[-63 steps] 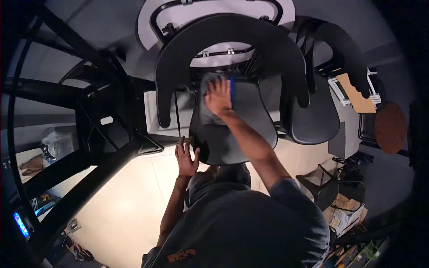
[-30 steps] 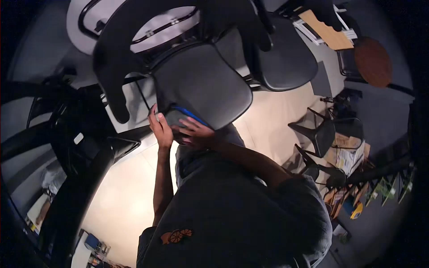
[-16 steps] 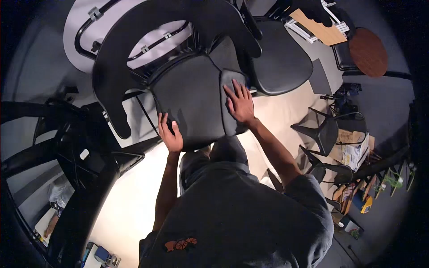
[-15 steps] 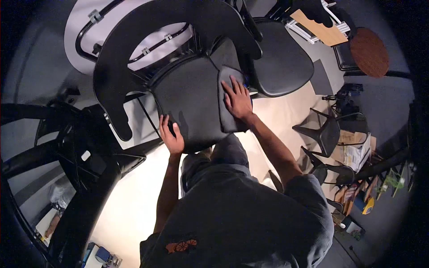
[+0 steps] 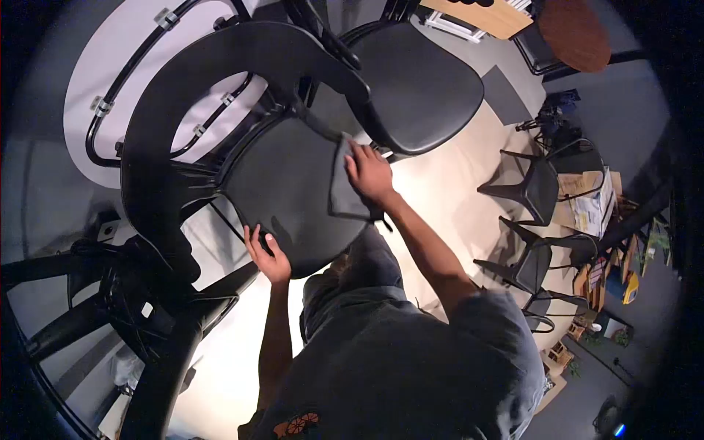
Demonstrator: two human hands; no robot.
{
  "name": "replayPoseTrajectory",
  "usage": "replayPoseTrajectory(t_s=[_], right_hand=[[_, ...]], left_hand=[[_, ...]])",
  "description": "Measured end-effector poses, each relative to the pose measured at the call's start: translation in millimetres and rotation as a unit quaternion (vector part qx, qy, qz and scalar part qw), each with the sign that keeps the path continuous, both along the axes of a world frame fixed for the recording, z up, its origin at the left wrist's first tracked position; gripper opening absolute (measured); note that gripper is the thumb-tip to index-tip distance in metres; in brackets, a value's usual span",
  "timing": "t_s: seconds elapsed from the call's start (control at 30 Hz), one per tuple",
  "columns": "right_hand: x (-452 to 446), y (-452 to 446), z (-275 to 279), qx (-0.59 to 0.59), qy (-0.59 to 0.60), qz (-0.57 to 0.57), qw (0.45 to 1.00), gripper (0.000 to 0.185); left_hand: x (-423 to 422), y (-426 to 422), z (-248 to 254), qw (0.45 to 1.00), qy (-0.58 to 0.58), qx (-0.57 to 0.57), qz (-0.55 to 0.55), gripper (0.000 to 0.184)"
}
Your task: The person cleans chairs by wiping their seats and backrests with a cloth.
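Note:
A black chair stands in front of me, with a smooth seat (image 5: 282, 172) and a wide curved backrest (image 5: 150, 121). At the seat's right edge lies a dark grey cloth (image 5: 345, 187), one corner reaching up past the rim. My right hand (image 5: 370, 174) presses on this cloth, its fingers close together and curled over the seat's side; the fingertips are partly hidden. My left hand (image 5: 270, 257) rests on the seat's near left edge, thumb and fingers apart, with nothing in it.
A second black chair (image 5: 422, 84) stands just beyond on the right. Behind the backrest is a pale oval tabletop (image 5: 92, 81) with black tubing. Dark furniture frames (image 5: 169, 352) rise at the left. Several black chairs (image 5: 532, 268) and cardboard (image 5: 579, 198) lie further right.
My view has shifted, and the chair now appears further left and turned. My right hand has gone from lying spread on the cloth to fingers drawn together at the seat's edge.

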State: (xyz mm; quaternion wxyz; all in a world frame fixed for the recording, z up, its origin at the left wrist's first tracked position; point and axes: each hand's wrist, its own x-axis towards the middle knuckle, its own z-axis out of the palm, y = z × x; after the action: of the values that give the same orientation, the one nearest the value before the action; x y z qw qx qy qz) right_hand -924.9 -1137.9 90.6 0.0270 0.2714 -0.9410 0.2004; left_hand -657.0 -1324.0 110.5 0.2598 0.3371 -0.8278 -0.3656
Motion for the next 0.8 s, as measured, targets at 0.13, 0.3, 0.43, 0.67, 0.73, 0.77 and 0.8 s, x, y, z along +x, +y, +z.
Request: replayPoseTrajectory(t_s=[0.13, 0.3, 0.43, 0.67, 0.73, 0.77, 0.8], right_hand=[[65, 46, -7, -0.268, -0.191, -0.120, 0.937, 0.047], [146, 35, -2, -0.312, -0.112, -0.141, 0.933, 0.056], [131, 44, 12, -0.028, -0.038, -0.005, 0.999, 0.059], [19, -39, 15, 0.035, 0.063, 0.156, 0.985, 0.063], [-5, -71, 12, 0.002, 0.057, 0.285, 0.957, 0.063], [-18, -88, 10, -0.030, 0.049, 0.403, 0.913, 0.063], [-33, -105, 9, -0.046, 0.072, 0.410, 0.908, 0.061]], left_hand=[[4, 0, 3, 1.000, 0.003, 0.012, 0.015, 0.039], [5, -2, -2, 1.000, 0.014, 0.008, 0.020, 0.038], [6, -3, -7, 0.999, 0.022, 0.015, 0.028, 0.038], [4, -1, -1, 0.997, 0.043, 0.026, 0.051, 0.039], [5, -2, -1, 0.998, 0.039, 0.025, 0.049, 0.038], [4, -3, -1, 0.998, 0.035, 0.023, 0.046, 0.038], [3, -5, -1, 0.998, 0.035, 0.020, 0.048, 0.038]])
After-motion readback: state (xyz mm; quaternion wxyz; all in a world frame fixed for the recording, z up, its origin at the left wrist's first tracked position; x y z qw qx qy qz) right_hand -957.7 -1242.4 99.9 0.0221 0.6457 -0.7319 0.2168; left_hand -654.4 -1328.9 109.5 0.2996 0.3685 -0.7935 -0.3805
